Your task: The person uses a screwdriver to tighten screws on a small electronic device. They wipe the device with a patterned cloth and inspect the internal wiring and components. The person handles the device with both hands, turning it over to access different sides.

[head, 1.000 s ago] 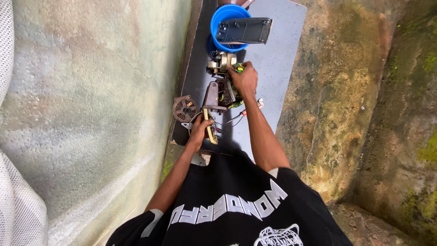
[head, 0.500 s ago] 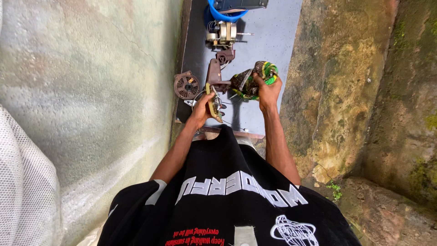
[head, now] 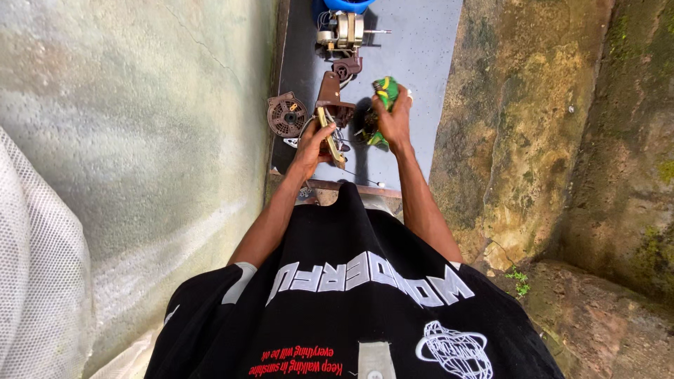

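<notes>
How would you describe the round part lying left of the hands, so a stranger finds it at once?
Start at the grey board running between the two walls. On its left edge, just beyond the left hand, lies a round brown slotted part. Alone among the parts there, it is flat and circular.

We see a green and yellow wound part (head: pixel 382 105) held upright, upper centre of the frame. Just left, a yellow-handled tool (head: pixel 330 135) slants, tip toward lower right.

A grey speckled board (head: pixel 414 84) runs up the middle of the frame, a bright blue tub (head: pixel 349 5) at its top edge. The coil (head: pixel 382 98) in the right hand (head: pixel 394 119) is green and yellow. The bracket (head: pixel 328 95) is brown, the fan wheel (head: pixel 286 114) dark grey.
</notes>
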